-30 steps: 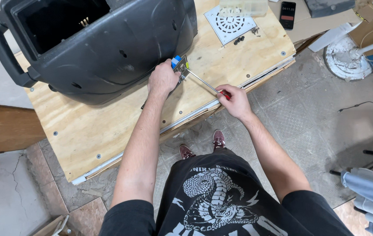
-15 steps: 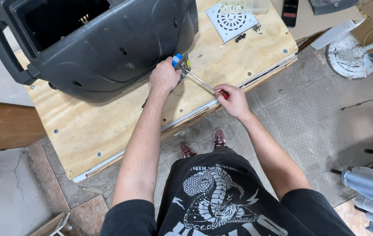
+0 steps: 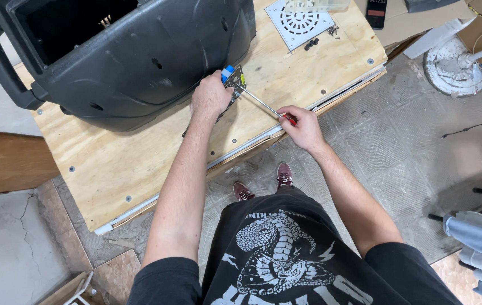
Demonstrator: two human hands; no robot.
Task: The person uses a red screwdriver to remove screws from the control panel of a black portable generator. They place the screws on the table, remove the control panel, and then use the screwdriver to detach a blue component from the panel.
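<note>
The left hand pinned a small circuit board with a blue part against the plywood table, just beside the black plastic housing. The right hand was closed around the red handle of a long screwdriver, tip on the board. A slipping tip would likely have gouged the board or struck the pinning fingers; a loose hold would have let the board twist.

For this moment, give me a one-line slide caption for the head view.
Left hand steadies a small part beside a black plastic housing while right hand drives a long screwdriver.
</note>
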